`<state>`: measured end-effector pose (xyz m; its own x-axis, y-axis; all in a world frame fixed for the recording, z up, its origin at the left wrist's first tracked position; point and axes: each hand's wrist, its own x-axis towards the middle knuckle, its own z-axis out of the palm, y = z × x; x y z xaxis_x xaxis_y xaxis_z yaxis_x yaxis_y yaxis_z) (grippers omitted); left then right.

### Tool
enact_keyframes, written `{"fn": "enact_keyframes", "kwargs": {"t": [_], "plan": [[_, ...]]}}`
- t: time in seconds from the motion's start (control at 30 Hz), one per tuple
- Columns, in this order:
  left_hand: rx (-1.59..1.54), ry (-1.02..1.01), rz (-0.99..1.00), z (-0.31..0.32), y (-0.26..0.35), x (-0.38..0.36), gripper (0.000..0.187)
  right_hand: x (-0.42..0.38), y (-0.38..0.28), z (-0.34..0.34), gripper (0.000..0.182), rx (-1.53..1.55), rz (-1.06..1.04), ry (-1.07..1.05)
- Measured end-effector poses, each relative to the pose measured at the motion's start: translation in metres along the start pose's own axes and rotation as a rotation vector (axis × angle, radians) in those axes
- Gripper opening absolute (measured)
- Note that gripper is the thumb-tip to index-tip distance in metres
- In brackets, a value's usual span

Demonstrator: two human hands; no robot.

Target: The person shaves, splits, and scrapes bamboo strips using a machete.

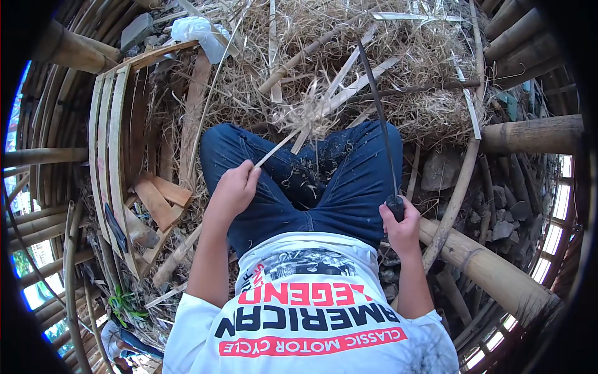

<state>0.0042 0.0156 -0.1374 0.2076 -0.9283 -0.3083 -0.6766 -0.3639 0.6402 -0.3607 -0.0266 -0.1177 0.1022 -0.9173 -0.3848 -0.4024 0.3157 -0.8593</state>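
One thin bamboo strip [275, 148] here, left hand [238, 187] closed on near end, far end amid pale curls [314, 117] between knees! Over on right, hand [402, 223] wrapped tight around black handle of long-bladed knife [379, 103], blade slanting up past right knee, apart from strip. Beyond knees, big heap of shavings [430, 118]; slatted wooden crate [115, 162] at left, bamboo pole [492, 274] at right.
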Motion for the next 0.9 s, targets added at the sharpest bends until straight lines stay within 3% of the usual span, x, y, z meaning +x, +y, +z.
{"fn": "enact_keyframes", "kwargs": {"t": [0.3, 0.47, 0.6, 0.9], "plan": [[0.091, -0.117, -0.086, -0.042, -0.021, -0.051, 0.03, 0.005, -0.009, 0.016, 0.025, 0.008, -0.032, -0.036], [0.042, -0.189, -0.284, -0.066, -0.023, -0.083, 0.037, 0.012, -0.012, 0.034, 0.029, -0.046, -0.041, -0.118], [0.074, -0.157, -0.301, -0.073, -0.016, -0.099, 0.039, 0.02, -0.007, 0.053, 0.033, -0.007, -0.005, -0.15], [0.085, -0.217, -0.343, -0.102, 0.022, -0.116, 0.039, 0.025, -0.022, 0.07, 0.044, -0.332, -0.251, -0.184]]}}
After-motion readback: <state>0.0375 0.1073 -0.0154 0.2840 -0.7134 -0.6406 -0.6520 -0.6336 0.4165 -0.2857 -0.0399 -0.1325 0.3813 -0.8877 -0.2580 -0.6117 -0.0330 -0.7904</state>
